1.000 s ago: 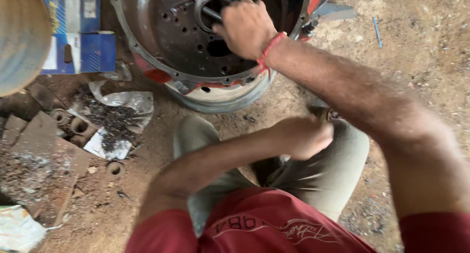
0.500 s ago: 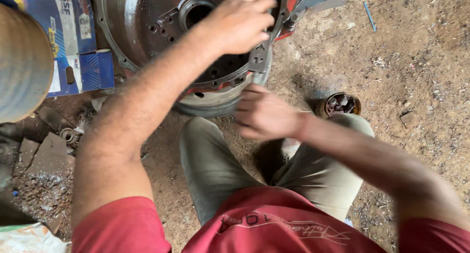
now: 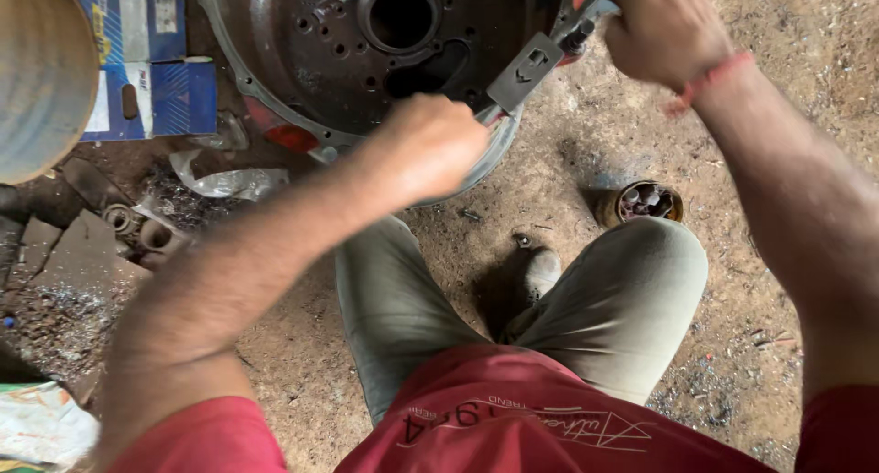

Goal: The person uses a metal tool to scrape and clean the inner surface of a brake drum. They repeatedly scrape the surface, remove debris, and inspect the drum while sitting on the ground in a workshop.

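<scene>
A large round dark metal housing [image 3: 302,61] with a central hole lies on the dirt floor in front of me. A flat grey metal bar [image 3: 531,65] lies slanted across its right rim. My left hand [image 3: 438,146] is a closed fist at the bar's lower end, on the housing's near rim. My right hand [image 3: 664,29], with a red band at the wrist, is closed around the bar's upper end at the top right. How the bar joins the housing is hidden by both hands.
Blue cardboard boxes [image 3: 151,65] and a big round drum [image 3: 41,70] stand at the left. Rusty rings [image 3: 137,230] and crumpled plastic [image 3: 224,180] lie by them. A small tin of parts [image 3: 645,203] sits beside my right knee [image 3: 641,271].
My left hand came down from the housing's centre to its near rim. My right hand rose from near my knee to the bar's upper end at the top right.
</scene>
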